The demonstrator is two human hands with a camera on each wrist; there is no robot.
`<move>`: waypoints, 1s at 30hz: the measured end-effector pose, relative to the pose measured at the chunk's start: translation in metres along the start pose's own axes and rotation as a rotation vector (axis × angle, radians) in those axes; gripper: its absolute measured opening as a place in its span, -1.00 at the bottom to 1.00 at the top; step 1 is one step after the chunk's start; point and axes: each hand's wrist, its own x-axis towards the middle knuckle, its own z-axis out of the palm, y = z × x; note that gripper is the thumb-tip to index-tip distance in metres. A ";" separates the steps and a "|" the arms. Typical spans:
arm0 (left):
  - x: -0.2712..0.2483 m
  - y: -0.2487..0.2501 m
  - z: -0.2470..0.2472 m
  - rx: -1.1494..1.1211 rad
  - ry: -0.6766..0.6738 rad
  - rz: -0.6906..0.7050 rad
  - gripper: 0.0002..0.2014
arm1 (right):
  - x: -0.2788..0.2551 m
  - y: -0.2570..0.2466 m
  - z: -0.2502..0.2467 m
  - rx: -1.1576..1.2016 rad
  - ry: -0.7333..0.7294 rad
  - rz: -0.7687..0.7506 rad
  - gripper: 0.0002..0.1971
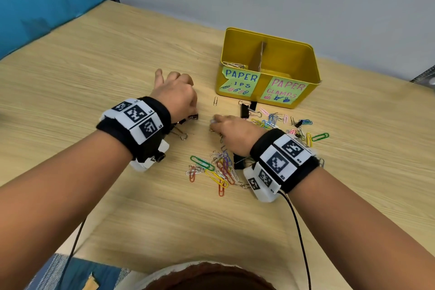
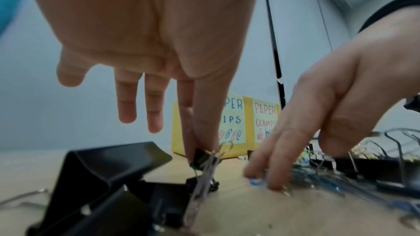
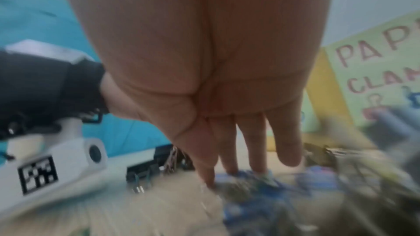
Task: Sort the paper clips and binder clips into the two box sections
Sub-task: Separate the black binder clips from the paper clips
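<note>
A yellow box (image 1: 303, 59) with a cardboard divider (image 1: 261, 55) stands at the back right. Its left section, labelled for paper clips, holds a few silver paper clips (image 1: 231, 65); the right one is labelled for clamps. My left hand (image 1: 191, 113) pinches a small black binder clip (image 2: 201, 157) between thumb and forefinger, just above the table. My right hand (image 1: 213, 123) reaches left with straight fingers, its fingertips (image 2: 272, 184) pressing on a blue paper clip (image 2: 255, 181) on the table. Coloured paper clips (image 1: 219, 167) lie beneath my right wrist.
More coloured paper clips (image 1: 270, 120) and black binder clips (image 1: 246, 110) are strewn in front of the box. A large black binder clip (image 2: 102, 177) lies under my left wrist. A lone silver clip (image 1: 215, 101) lies near the box. The wooden table (image 1: 94, 66) meets a wall behind.
</note>
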 end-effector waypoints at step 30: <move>-0.010 -0.017 0.013 -0.245 -0.260 -0.015 -0.36 | 0.019 -0.007 -0.027 -0.074 -0.043 0.092 -0.54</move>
